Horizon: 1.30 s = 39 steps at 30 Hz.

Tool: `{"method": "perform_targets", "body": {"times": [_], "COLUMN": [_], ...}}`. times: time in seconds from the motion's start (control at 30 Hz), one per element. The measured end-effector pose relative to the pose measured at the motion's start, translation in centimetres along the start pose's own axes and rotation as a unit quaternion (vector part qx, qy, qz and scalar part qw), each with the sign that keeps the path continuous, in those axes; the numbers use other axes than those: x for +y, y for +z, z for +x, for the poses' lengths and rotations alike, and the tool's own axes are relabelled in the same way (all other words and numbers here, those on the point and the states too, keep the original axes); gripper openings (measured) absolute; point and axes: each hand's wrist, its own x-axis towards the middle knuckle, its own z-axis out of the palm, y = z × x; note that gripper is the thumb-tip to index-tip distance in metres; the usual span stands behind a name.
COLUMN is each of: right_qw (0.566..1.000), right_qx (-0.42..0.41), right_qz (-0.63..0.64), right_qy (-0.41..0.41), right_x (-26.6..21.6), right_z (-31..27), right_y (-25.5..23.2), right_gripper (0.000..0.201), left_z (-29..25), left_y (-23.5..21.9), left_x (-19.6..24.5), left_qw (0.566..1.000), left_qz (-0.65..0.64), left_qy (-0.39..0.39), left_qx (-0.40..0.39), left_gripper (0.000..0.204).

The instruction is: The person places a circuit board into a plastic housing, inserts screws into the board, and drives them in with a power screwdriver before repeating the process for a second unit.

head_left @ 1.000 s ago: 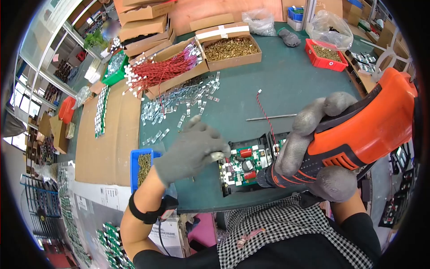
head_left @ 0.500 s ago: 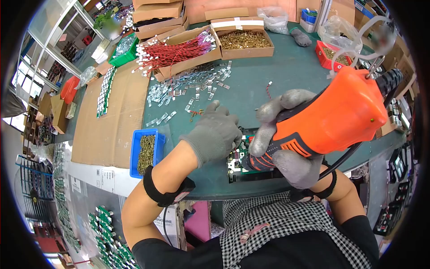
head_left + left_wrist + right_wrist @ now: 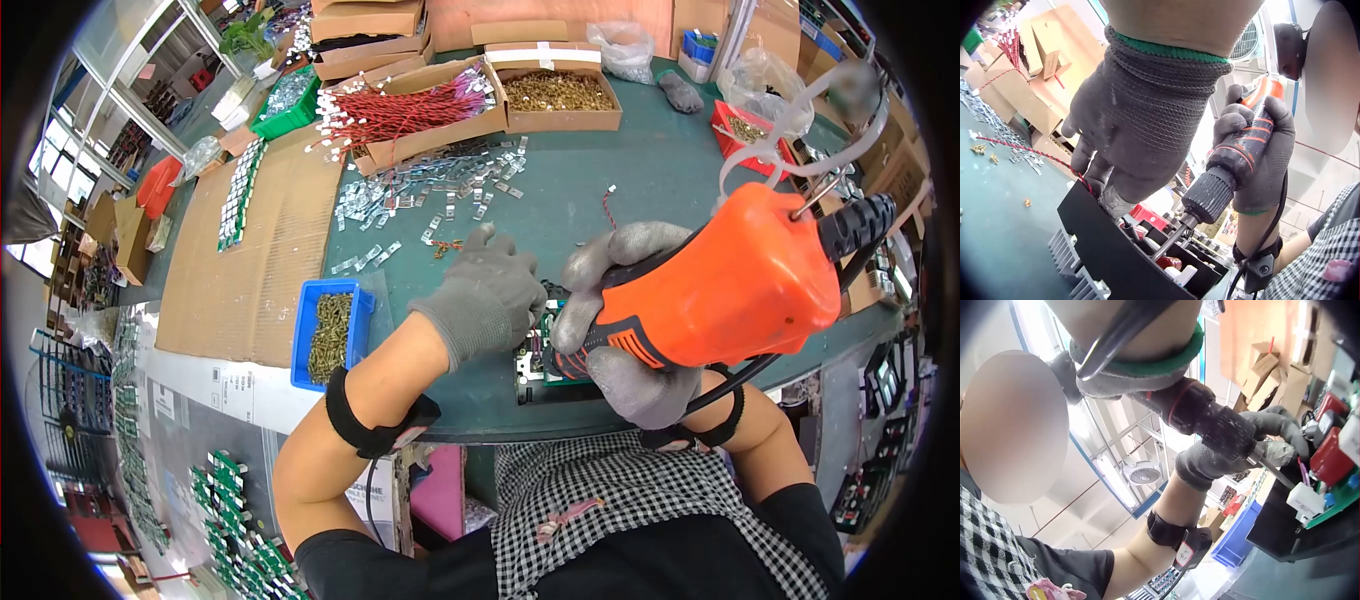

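Nearest the person, the right hand [image 3: 625, 340] is wrapped tight round the orange power screwdriver [image 3: 730, 285], its bit angled down into the black housing [image 3: 1116, 250] at the table edge. The left hand [image 3: 490, 290] sits beside it, fingertips pinching something small at the housing rim next to a red twisted wire [image 3: 1029, 153]; can't tell what. Looks mid-fastening, the circuit board [image 3: 535, 345] already seated, screws likely left. Further back: blue bin of screws [image 3: 330, 335], scattered metal clips [image 3: 430, 195], box of red wires [image 3: 410, 110]
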Motion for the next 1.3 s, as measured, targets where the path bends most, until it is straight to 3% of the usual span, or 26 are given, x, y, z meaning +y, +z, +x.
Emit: {"method": "perform_targets", "body": {"times": [0.13, 0.23, 0.33, 0.37, 0.4, 0.47, 0.53, 0.6, 0.67, 0.7, 0.97, 1.13, 1.2, 1.27, 1.3], "right_qw": [0.996, 0.999, 0.994, 0.996, 0.996, 0.993, 0.995, 0.995, 0.995, 0.996, 0.997, 0.987, 0.991, 0.995, 0.995], "right_qx": [0.042, 0.047, 0.064, 0.087, 0.076, 0.048, 0.035, 0.029, 0.016, 0.015, 0.039, 0.032, 0.04, 0.041, 0.043], "right_qz": [0.073, -0.008, -0.085, -0.022, -0.045, -0.092, -0.087, -0.097, -0.097, -0.088, -0.065, -0.146, -0.116, -0.085, -0.083], "right_qy": [0.01, 0.007, 0.0, -0.009, -0.021, -0.049, -0.024, -0.026, -0.029, -0.024, -0.029, -0.053, -0.046, -0.037, -0.028], "right_x": [0.6, 0.3, -0.9, 0.0, -0.1, -0.3, -0.6, -0.7, -0.4, -0.5, 0.2, 0.4, 0.3, 0.3, 0.2], "right_z": [-0.1, 0.9, 3.0, 3.1, 3.1, 3.2, 3.2, 3.1, 2.9, 2.8, 2.8, 2.7, 2.9, 2.8, 2.8], "right_y": [1.6, 2.2, 2.9, 3.3, 3.4, 3.3, 3.3, 3.3, 3.4, 3.5, 3.8, 3.9, 3.9, 4.0, 3.9], "right_gripper": [0.05, 0.047, 0.045, 0.042, 0.045, 0.051, 0.048, 0.048, 0.048, 0.049, 0.05, 0.044, 0.042, 0.04, 0.038], "left_z": [-1.5, -3.1, -4.5, -5.3, -5.7, -5.5, -5.2, -5.2, -5.5, -5.8, -6.1, -5.8, -5.5, -5.6, -5.7], "left_y": [0.8, 1.7, 3.3, 1.6, 0.7, 0.9, 1.4, 4.4, 5.0, 4.9, 5.1, 4.7, 5.2, 5.2, 4.6], "left_x": [-0.2, -0.5, 0.0, 0.9, 1.3, 1.2, 0.8, -0.3, 0.0, 0.3, 0.4, 0.6, 0.6, 0.6, 0.7], "left_qw": [0.994, 0.979, 0.977, 0.987, 0.994, 0.991, 0.986, 0.895, 0.815, 0.812, 0.875, 0.846, 0.835, 0.893, 0.94], "left_qz": [-0.039, -0.129, -0.17, -0.126, -0.082, -0.107, -0.131, -0.413, -0.555, -0.567, -0.466, -0.512, -0.534, -0.429, -0.31], "left_qy": [0.043, 0.087, 0.086, 0.075, 0.065, 0.07, 0.073, 0.133, 0.132, 0.105, 0.103, 0.114, 0.107, 0.104, 0.105], "left_qx": [0.097, 0.134, 0.1, 0.06, 0.019, 0.044, 0.072, 0.101, 0.101, 0.092, 0.083, 0.094, 0.082, 0.088, 0.1], "left_gripper": [0.023, 0.046, 0.078, 0.086, 0.095, 0.095, 0.095, 0.091, 0.086, 0.083, 0.07, 0.073, 0.075, 0.076, 0.076]}}
